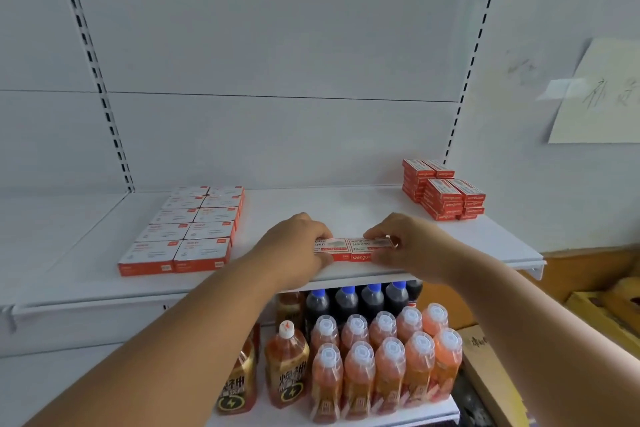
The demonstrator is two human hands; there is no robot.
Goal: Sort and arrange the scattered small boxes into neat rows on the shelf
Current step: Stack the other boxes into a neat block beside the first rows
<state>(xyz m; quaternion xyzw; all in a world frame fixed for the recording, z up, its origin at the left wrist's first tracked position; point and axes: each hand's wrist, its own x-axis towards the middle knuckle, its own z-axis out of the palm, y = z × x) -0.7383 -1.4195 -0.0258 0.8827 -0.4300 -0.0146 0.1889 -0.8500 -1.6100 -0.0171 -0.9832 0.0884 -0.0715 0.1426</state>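
Red boxes [353, 249] pinched side by side near shelf [485, 243] edge, left hand [298, 239] and right hand [405, 243] squaring them for a row.

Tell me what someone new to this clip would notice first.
Both hands, left hand and right hand, hold a pair of small red boxes side by side near the front edge of the white shelf. A neat double row of flat white-topped boxes lies at the left, and stacks of red boxes stand at the right rear. Orange drink bottles crowd the shelf below.
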